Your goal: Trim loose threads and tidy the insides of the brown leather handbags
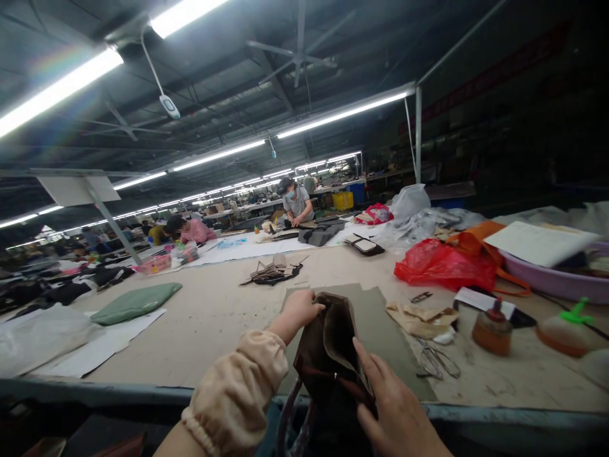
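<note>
At the counter's near edge, the left hand grips the far rim of a brown bag and the right hand clasps its near side, scissors just beside.

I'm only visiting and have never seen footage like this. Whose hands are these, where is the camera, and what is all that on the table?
There is no machine here. The one picture comes from a camera worn on a person's head, looking forward and down, so the two hands at the bottom are that person's own. The left hand, in a cream sleeve, grips the top edge of a dark brown bag; the right hand holds its near side, so the bag gapes open. It stands on a grey-green mat on a long worktable. To the right lie scissors, a small brown bottle, tan scraps and a red plastic bag. To the left lies a green cushion. Farther back, other people work at the same table.
</note>
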`<move>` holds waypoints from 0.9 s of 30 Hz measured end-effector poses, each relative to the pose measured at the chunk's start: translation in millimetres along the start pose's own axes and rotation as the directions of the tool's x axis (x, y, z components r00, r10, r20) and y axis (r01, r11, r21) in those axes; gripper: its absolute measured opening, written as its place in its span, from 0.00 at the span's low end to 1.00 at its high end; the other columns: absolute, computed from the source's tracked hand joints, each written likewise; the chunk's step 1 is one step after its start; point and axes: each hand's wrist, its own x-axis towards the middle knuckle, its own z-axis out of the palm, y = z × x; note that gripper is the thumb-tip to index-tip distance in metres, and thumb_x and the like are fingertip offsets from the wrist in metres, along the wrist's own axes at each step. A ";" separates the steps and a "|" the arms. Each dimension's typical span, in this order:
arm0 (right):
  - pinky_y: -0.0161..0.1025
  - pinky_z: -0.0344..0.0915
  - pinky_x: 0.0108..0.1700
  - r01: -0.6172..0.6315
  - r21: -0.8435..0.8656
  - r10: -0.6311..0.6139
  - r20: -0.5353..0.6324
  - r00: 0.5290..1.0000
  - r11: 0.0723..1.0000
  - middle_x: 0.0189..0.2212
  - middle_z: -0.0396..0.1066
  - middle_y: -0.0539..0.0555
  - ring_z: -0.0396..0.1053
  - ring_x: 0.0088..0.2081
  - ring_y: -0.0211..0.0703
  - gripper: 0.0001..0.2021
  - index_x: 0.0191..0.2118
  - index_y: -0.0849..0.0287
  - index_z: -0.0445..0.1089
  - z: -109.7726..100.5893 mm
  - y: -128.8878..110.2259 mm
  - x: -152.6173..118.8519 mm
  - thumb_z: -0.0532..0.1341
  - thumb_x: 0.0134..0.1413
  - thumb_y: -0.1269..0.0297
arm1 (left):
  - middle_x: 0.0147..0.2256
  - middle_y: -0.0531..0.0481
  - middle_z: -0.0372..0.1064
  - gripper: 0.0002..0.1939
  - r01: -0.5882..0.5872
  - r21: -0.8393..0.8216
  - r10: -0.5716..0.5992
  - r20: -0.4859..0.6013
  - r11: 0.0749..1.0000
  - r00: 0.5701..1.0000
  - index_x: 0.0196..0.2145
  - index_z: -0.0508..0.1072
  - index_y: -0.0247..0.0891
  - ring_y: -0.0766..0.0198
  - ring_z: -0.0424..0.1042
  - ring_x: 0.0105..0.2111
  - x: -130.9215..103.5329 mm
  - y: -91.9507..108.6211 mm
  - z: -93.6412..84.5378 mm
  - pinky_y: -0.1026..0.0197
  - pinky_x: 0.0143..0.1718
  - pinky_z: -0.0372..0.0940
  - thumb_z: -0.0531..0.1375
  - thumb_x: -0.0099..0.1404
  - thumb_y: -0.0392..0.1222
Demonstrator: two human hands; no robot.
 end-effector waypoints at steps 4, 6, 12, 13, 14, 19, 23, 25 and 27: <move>0.45 0.60 0.54 -0.024 0.067 0.022 0.033 0.999 0.997 0.56 0.56 0.55 0.59 0.54 0.46 0.43 0.64 0.51 0.36 -14.1 17.0 8.4 0.51 0.39 0.76 | 0.37 0.44 0.72 0.16 -0.009 0.015 0.009 -0.014 1.000 1.000 0.36 0.74 0.37 0.57 0.70 0.40 9.1 8.3 7.3 0.61 0.39 0.63 0.57 0.56 0.51; 0.45 0.58 0.55 -0.025 0.093 0.021 0.052 0.998 0.995 0.58 0.54 0.54 0.57 0.55 0.46 0.43 0.64 0.51 0.36 -19.1 26.2 12.5 0.51 0.39 0.76 | 0.37 0.44 0.73 0.16 0.000 0.029 0.001 -0.015 1.000 1.000 0.35 0.74 0.37 0.57 0.70 0.39 11.1 9.3 9.7 0.61 0.39 0.63 0.56 0.57 0.51; 0.45 0.54 0.57 0.046 0.185 -0.070 0.126 0.990 0.982 0.58 0.54 0.53 0.55 0.57 0.44 0.44 0.64 0.50 0.38 -29.1 47.6 25.7 0.51 0.37 0.77 | 0.37 0.40 0.72 0.20 0.065 0.097 -0.063 -0.021 0.993 0.998 0.35 0.75 0.35 0.55 0.71 0.39 11.5 10.0 7.2 0.59 0.39 0.64 0.53 0.60 0.54; 0.45 0.54 0.58 0.056 0.198 -0.084 0.136 0.987 0.979 0.58 0.54 0.53 0.55 0.57 0.45 0.44 0.64 0.50 0.39 -30.8 50.1 28.2 0.51 0.37 0.77 | 0.37 0.40 0.72 0.20 0.074 0.109 -0.072 -0.019 0.991 0.997 0.35 0.75 0.34 0.54 0.71 0.39 11.7 10.7 6.3 0.59 0.39 0.64 0.53 0.60 0.54; 0.44 0.54 0.58 0.061 0.209 -0.093 0.144 0.985 0.976 0.58 0.55 0.53 0.56 0.56 0.45 0.44 0.64 0.50 0.40 -32.5 52.3 30.5 0.51 0.36 0.77 | 0.37 0.39 0.72 0.20 0.080 0.121 -0.078 -0.018 0.989 0.997 0.35 0.75 0.34 0.54 0.71 0.39 12.1 11.5 5.6 0.59 0.39 0.64 0.53 0.59 0.53; 0.44 0.57 0.55 0.064 0.260 -0.114 0.181 0.977 0.963 0.55 0.59 0.54 0.60 0.53 0.47 0.44 0.63 0.52 0.43 -39.5 59.8 36.6 0.52 0.35 0.77 | 0.38 0.38 0.72 0.19 0.103 0.173 -0.100 -0.023 0.979 0.995 0.37 0.75 0.35 0.54 0.70 0.41 14.4 15.6 6.9 0.58 0.41 0.64 0.51 0.61 0.51; 0.44 0.55 0.56 0.056 0.277 -0.106 0.169 0.980 0.959 0.56 0.57 0.53 0.58 0.54 0.46 0.44 0.63 0.51 0.43 -39.1 64.5 34.6 0.52 0.35 0.77 | 0.39 0.37 0.72 0.19 0.116 0.199 -0.115 -0.013 0.973 0.993 0.38 0.74 0.34 0.53 0.71 0.41 16.1 17.7 8.8 0.57 0.41 0.64 0.48 0.64 0.48; 0.44 0.55 0.57 0.051 0.282 -0.096 0.150 0.984 0.958 0.57 0.56 0.53 0.57 0.55 0.46 0.44 0.63 0.51 0.42 -37.6 66.8 33.5 0.52 0.35 0.77 | 0.38 0.36 0.72 0.20 0.119 0.204 -0.121 0.000 0.972 0.993 0.37 0.74 0.34 0.54 0.71 0.41 16.3 18.5 8.4 0.57 0.40 0.64 0.47 0.64 0.47; 0.45 0.55 0.57 0.047 0.286 -0.088 0.132 0.987 0.957 0.57 0.56 0.53 0.57 0.56 0.46 0.44 0.63 0.51 0.42 -35.8 68.6 32.8 0.52 0.35 0.77 | 0.38 0.36 0.71 0.20 0.120 0.204 -0.125 0.013 0.972 0.992 0.37 0.74 0.33 0.54 0.71 0.41 16.1 18.8 7.2 0.58 0.40 0.64 0.47 0.64 0.47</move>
